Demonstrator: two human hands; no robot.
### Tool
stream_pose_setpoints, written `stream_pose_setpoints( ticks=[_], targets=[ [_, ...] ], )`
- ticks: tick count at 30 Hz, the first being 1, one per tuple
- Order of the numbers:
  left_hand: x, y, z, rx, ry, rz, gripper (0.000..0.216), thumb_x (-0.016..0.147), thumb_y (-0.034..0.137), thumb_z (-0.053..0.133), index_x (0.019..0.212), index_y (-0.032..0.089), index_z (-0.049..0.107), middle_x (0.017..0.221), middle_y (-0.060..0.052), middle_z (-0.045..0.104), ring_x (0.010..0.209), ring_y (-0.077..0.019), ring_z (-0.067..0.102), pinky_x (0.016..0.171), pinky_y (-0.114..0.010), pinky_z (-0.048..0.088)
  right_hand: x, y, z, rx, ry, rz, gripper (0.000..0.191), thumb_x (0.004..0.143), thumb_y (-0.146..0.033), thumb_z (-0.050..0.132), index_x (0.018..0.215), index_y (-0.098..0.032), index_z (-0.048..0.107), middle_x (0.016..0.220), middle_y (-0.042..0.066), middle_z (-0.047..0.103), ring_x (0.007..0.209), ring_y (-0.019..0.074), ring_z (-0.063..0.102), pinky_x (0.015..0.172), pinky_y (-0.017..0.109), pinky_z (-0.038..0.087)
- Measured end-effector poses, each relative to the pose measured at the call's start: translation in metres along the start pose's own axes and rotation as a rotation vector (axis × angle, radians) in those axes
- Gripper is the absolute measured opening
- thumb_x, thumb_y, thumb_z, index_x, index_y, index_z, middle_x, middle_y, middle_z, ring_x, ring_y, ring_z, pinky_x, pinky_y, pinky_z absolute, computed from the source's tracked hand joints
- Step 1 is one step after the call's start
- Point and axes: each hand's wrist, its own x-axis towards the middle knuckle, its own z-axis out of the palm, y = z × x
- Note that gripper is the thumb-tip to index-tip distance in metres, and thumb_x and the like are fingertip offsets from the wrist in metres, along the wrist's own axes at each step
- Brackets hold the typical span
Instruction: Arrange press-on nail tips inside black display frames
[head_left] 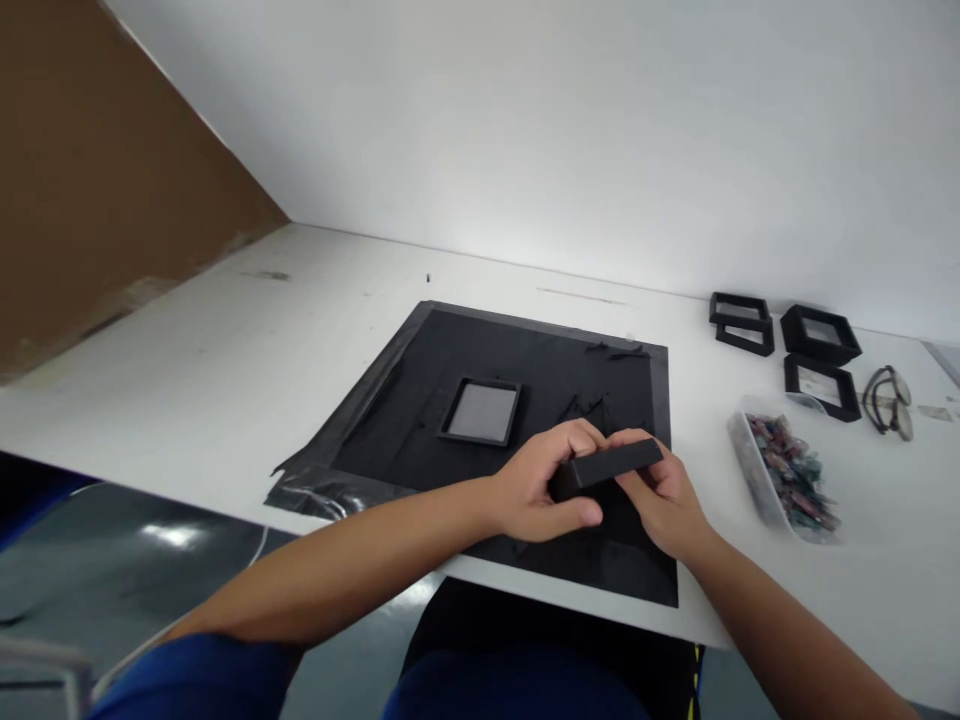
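- The left hand [536,485] wraps thumb and fingers around the left end of a flat black rectangular plastic frame [607,467], seen edge-on.
- The right hand [664,495] pinches its right end.
- The frame's long axis runs left to right, just above the square black mat [450,350].
- A second black frame with a grey pane [481,412] lies flat on the mat beyond the left hand, the nearer one.
- Well apart to the right on the white table [225,350] are more black frames [817,335] and a clear plastic tray of coloured bits [739,435].
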Motion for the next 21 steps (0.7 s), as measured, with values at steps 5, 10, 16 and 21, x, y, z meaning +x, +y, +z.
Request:
stream_pose_setpoints(
  ticks=[5, 10, 16, 21],
  targets=[
    [0.004, -0.006, -0.003, 0.039, -0.05, 0.158, 0.03, 0.093, 0.047, 0.059, 0.1, 0.018, 0.053, 0.091, -0.007, 0.062, 0.088, -0.0155, 0.063, 0.08, -0.029, 0.057, -0.005, 0.01, 0.002, -0.022, 0.029, -0.009, 0.036, 0.096, -0.046, 0.058, 0.127, -0.027, 0.058, 0.11, 0.005, 0.068, 0.098, 0.0188, 0.067, 0.089, 0.034, 0.056],
    [0.005, -0.004, 0.0, 0.19, 0.007, 0.31, 0.035, 0.081, 0.039, 0.078, 0.095, 0.018, 0.055, 0.086, -0.006, 0.07, 0.084, -0.0134, 0.068, 0.078, -0.024, 0.056, -0.01, 0.015, -0.005, -0.005, 0.016, -0.05, 0.044, 0.096, -0.042, 0.058, 0.138, -0.031, 0.05, 0.125, 0.007, 0.063, 0.113, 0.0202, 0.063, 0.094, 0.033, 0.055],
    [-0.003, -0.007, 0.005, 0.255, -0.146, 0.258, 0.044, 0.076, 0.058, 0.078, 0.076, 0.02, 0.056, 0.071, 0.003, 0.07, 0.068, -0.0088, 0.064, 0.066, -0.025, 0.045, -0.018, 0.023, -0.015, -0.046, 0.001, -0.082, 0.049, 0.093, -0.044, 0.061, 0.137, -0.027, 0.05, 0.119, 0.01, 0.061, 0.113, 0.0256, 0.062, 0.098, 0.044, 0.053],
    [-0.004, -0.009, 0.004, 0.226, -0.324, 0.023, 0.055, 0.07, 0.074, 0.073, 0.069, 0.021, 0.057, 0.061, 0.003, 0.059, 0.06, -0.0094, 0.056, 0.063, -0.028, 0.042, -0.019, 0.024, -0.019, -0.152, 0.129, -0.145, 0.038, 0.088, -0.045, 0.066, 0.119, -0.024, 0.06, 0.099, 0.007, 0.063, 0.094, 0.0231, 0.063, 0.085, 0.039, 0.053]
  ],
)
